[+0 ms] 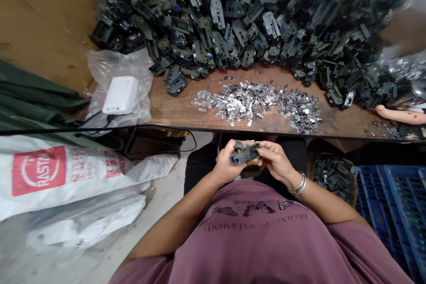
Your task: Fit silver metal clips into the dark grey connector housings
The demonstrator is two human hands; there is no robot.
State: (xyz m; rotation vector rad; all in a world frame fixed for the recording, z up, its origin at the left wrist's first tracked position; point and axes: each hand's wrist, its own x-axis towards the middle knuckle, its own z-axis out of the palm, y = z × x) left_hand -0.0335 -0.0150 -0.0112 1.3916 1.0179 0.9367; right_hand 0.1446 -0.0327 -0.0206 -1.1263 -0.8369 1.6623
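My left hand (225,165) and my right hand (274,160) are together above my lap. Both grip a dark grey plastic-and-metal bracket part (244,154), the left from below and the right pinching its far end with finger and thumb. A small brownish piece (252,163) shows under the part, and I cannot tell what it is. A metal bangle (300,183) sits on my right wrist. A spread of loose shiny metal clips (253,103) lies on the wooden workbench (173,108), beyond my hands and out of their reach.
A large heap of similar dark parts (233,17) fills the bench's far side. A white box on a plastic bag (120,95) sits at the left. Another person's hand (401,114) rests at the right bench edge. A blue crate (389,213) and a white sack (60,173) stand on the floor.
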